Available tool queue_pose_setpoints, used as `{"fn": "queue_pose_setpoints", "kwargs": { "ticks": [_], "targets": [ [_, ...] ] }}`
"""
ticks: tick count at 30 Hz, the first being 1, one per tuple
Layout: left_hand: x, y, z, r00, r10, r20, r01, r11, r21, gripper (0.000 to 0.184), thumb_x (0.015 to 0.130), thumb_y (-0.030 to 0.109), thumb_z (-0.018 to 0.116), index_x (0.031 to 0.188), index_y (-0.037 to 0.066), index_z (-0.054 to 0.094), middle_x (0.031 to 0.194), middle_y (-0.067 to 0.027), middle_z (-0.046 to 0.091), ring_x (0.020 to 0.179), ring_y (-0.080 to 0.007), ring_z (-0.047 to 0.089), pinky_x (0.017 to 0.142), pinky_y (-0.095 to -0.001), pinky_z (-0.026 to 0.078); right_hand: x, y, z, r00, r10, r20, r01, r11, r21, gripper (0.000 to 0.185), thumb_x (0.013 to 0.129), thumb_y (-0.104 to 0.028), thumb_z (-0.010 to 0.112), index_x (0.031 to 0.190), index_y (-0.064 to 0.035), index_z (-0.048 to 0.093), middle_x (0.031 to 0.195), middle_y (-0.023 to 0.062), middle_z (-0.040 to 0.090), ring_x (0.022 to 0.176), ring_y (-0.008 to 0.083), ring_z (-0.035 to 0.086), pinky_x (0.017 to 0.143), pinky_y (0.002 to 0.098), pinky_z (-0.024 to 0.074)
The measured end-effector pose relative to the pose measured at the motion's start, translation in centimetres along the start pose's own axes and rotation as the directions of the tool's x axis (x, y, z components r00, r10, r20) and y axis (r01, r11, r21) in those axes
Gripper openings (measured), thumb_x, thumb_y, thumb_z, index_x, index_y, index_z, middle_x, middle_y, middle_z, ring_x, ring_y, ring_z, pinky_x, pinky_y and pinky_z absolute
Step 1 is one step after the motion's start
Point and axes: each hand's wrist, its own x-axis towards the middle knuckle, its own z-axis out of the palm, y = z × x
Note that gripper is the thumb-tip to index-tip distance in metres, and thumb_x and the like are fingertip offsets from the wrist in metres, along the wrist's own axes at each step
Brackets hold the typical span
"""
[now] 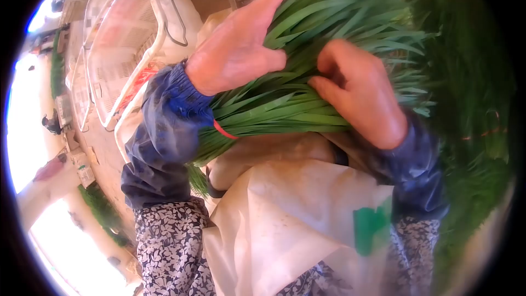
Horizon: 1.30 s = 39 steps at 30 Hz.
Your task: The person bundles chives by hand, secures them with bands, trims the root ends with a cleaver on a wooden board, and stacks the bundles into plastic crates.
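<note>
A thick bundle of long, flat green leaves, which look like garlic chives [285, 112], lies across my lap. A red band [223, 130] is around its lower left end, and the leaf tips fan out to the upper right. My left hand [238, 49] rests against the leaves, open, its fingers stretched upward and its thumb apart. Among the leaves to the right, my right hand [364, 96] is closed, with thumb and forefinger curled together. Its fingertips are partly hidden, so I cannot make out what is between them.
White plastic baskets [123, 49] with metal handles stand at the left. A large blurred mass of greens [471, 104] fills the right side, with a reddish band on it. A pale apron [290, 203] covers my lap. More greens [101, 211] lie on the floor at far left.
</note>
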Motion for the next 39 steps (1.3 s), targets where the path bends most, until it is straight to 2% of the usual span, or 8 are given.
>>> {"fn": "queue_pose_setpoints", "kwargs": {
  "ticks": [3,15,21,27,30,33,36,39],
  "targets": [
    [-0.3,-1.2,0.2,0.997,-0.024,0.071,0.004,0.964,0.265,0.100,0.073,0.004,0.064,0.157,0.004,0.009,0.150,-0.0253,0.038,0.135,-0.0369,0.045,0.109,-0.0371,0.039,-0.5,0.2,0.3,0.998,-0.069,-0.003,0.068,0.995,-0.075,0.021,0.075,-0.004,0.070,0.093,0.0004,0.061,0.088,0.0180,0.058,0.081,0.0415,0.059,0.070,0.0462,0.0491],
    [-0.3,-0.2,0.4,0.988,-0.133,0.082,0.096,0.929,0.358,0.098,0.070,0.010,0.069,0.154,0.001,0.019,0.139,-0.0266,0.048,0.122,-0.0371,0.056,0.099,-0.0392,0.046,0.2,0.5,0.7,0.989,-0.133,-0.067,0.133,0.991,-0.008,0.021,0.077,0.001,0.071,0.096,0.0007,0.063,0.087,0.0117,0.058,0.070,0.0244,0.058,0.061,0.0317,0.0467],
    [-0.7,-0.3,0.2,0.978,0.196,0.072,-0.207,0.955,0.214,0.099,0.069,0.007,0.066,0.155,0.000,0.016,0.144,-0.0264,0.043,0.128,-0.0349,0.052,0.103,-0.0373,0.043,-0.5,0.5,0.6,1.000,-0.022,0.016,0.023,0.998,-0.054,0.024,0.076,0.000,0.073,0.097,-0.0013,0.063,0.083,0.0092,0.057,0.068,0.0204,0.058,0.060,0.0291,0.0460],
    [-0.3,-1.7,-0.1,0.968,-0.178,0.179,0.185,0.982,-0.026,0.102,0.070,0.011,0.070,0.155,0.000,0.015,0.144,-0.0246,0.044,0.129,-0.0339,0.051,0.105,-0.0349,0.041,-0.6,0.3,0.9,0.998,-0.057,-0.030,0.055,0.996,-0.077,0.026,0.075,0.002,0.073,0.100,-0.0010,0.066,0.081,0.0092,0.057,0.068,0.0201,0.058,0.059,0.0302,0.0465],
    [-0.3,0.9,-0.2,0.989,0.081,0.123,-0.085,0.996,0.028,0.103,0.070,0.013,0.072,0.155,0.000,0.014,0.144,-0.0236,0.044,0.127,-0.0331,0.053,0.104,-0.0359,0.042,-0.2,0.5,1.1,0.995,-0.082,-0.054,0.079,0.996,-0.052,0.022,0.074,-0.005,0.069,0.095,0.0000,0.065,0.087,0.0181,0.061,0.083,0.0402,0.061,0.071,0.0445,0.0496],
    [-0.1,2.1,-0.2,0.957,-0.217,0.190,0.182,0.966,0.185,0.104,0.069,0.014,0.072,0.155,0.000,0.014,0.143,-0.0242,0.044,0.126,-0.0343,0.053,0.103,-0.0371,0.042,-0.4,0.6,1.1,0.998,-0.036,-0.050,0.036,0.999,0.012,0.022,0.074,-0.007,0.069,0.094,0.0005,0.065,0.087,0.0184,0.062,0.081,0.0389,0.062,0.070,0.0442,0.0496],
    [-0.6,-0.2,0.3,0.986,0.108,0.126,-0.135,0.964,0.228,0.105,0.068,0.014,0.072,0.155,0.000,0.014,0.144,-0.0251,0.044,0.126,-0.0366,0.053,0.102,-0.0385,0.043,-0.5,0.1,1.0,0.998,0.049,-0.036,-0.048,0.998,0.026,0.021,0.074,-0.008,0.069,0.093,0.0010,0.065,0.087,0.0185,0.063,0.077,0.0375,0.062,0.067,0.0443,0.0493],
    [-0.2,1.1,0.0,0.977,-0.140,0.160,0.093,0.958,0.272,0.105,0.068,0.014,0.071,0.154,0.000,0.015,0.143,-0.0265,0.044,0.125,-0.0384,0.053,0.101,-0.0389,0.044,-0.3,-0.2,0.8,0.995,0.098,-0.015,-0.098,0.995,-0.018,0.021,0.074,-0.008,0.070,0.092,0.0012,0.063,0.085,0.0182,0.063,0.074,0.0366,0.062,0.065,0.0444,0.0487]
  ]
}}
